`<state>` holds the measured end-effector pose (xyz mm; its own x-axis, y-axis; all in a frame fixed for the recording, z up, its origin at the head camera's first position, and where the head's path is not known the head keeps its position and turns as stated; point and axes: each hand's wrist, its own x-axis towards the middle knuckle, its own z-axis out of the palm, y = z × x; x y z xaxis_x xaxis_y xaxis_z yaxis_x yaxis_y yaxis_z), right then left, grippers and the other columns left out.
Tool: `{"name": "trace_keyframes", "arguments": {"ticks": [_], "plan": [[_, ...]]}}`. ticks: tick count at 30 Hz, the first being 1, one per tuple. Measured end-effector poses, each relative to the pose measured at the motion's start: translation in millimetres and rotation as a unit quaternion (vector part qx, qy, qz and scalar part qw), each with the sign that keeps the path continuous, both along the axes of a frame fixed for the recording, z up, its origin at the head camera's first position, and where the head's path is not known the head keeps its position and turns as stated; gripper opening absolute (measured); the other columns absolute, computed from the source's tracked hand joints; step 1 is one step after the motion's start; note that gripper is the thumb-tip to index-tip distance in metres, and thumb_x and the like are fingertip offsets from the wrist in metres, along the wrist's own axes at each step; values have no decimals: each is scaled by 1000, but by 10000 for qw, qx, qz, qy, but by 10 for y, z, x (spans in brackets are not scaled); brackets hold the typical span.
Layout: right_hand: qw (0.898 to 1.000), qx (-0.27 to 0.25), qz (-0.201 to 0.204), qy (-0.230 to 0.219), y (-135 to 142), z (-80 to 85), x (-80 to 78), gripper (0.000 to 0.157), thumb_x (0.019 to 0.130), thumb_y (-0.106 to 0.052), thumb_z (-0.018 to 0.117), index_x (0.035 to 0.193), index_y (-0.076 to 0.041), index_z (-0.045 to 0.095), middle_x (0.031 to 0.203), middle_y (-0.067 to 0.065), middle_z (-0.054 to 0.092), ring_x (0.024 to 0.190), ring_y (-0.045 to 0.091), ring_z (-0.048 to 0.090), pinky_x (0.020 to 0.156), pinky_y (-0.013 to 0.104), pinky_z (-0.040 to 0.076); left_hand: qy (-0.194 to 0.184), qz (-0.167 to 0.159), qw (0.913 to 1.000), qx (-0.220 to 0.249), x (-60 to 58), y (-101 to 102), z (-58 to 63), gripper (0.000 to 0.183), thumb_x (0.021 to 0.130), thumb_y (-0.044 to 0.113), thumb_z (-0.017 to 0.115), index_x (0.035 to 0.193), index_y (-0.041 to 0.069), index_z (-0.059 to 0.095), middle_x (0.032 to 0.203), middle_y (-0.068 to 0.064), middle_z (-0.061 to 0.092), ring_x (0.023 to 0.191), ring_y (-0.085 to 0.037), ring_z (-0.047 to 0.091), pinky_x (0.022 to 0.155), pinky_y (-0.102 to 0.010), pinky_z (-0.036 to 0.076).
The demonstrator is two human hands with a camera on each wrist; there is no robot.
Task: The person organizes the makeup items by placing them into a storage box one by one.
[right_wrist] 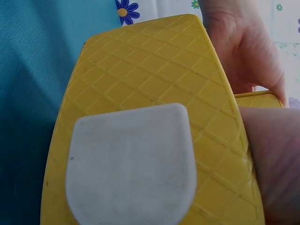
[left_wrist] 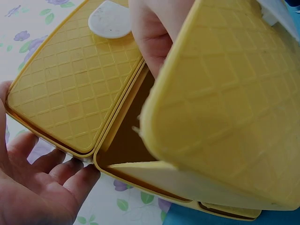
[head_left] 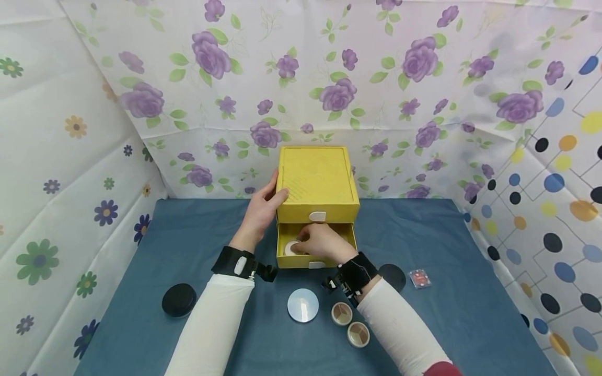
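Observation:
A yellow two-drawer box [head_left: 317,175] with white pull tabs stands against the back cloth, its lower drawer [head_left: 284,262] pulled out. My left hand [head_left: 260,211] steadies the box's left side, thumb over the top edge and fingers along the side wall. In the left wrist view, the fingers of this left hand [left_wrist: 44,187] lie fairly straight against the box. My right hand [head_left: 324,242] reaches into the lower drawer, its curled fingers pinching a white round item [head_left: 289,248] near the left wall. The drawer front hides that item in both wrist views.
On the blue cloth [head_left: 254,334] before the box lie a light round disc [head_left: 303,305], two round three-shade makeup pans [head_left: 342,314] and a black round case [head_left: 179,300]. Partly behind my right wrist is a dark disc [head_left: 392,277]; a small clear packet [head_left: 420,279] lies beside it.

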<state>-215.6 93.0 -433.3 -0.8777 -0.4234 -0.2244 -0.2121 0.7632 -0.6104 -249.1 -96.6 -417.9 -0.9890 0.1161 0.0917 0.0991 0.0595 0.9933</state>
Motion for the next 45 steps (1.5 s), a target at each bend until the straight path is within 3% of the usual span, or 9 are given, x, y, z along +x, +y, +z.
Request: {"name": "trace_keyframes", "arguments": {"ticks": [8, 21, 45], "plan": [[10000, -22, 17, 27, -5, -22, -14, 25, 88, -40, 74, 98, -17, 72, 84, -3, 67, 77, 17, 59, 67, 33, 50, 28, -11, 10000, -22, 7, -7, -1, 67, 99, 46, 59, 156, 37, 25, 158, 13, 26, 140, -6, 25, 115, -43, 32], [9998, -138, 117, -96, -1, -28, -29, 26, 91, -34, 72, 111, -17, 72, 100, -6, 68, 87, 16, 59, 83, 37, 52, 22, 28, 10000, -31, 3, 1, 7, 67, 98, 45, 60, 155, 38, 26, 158, 14, 26, 140, -6, 25, 116, -43, 31], [9989, -277, 268, -268, 37, -41, -23, 20, 92, -40, 69, 99, -22, 74, 87, -8, 70, 80, 14, 62, 75, 35, 53, 12, 10, 10000, -87, 6, 4, 21, 66, 99, 46, 58, 155, 38, 25, 159, 13, 26, 141, -7, 25, 115, -43, 31]]}}
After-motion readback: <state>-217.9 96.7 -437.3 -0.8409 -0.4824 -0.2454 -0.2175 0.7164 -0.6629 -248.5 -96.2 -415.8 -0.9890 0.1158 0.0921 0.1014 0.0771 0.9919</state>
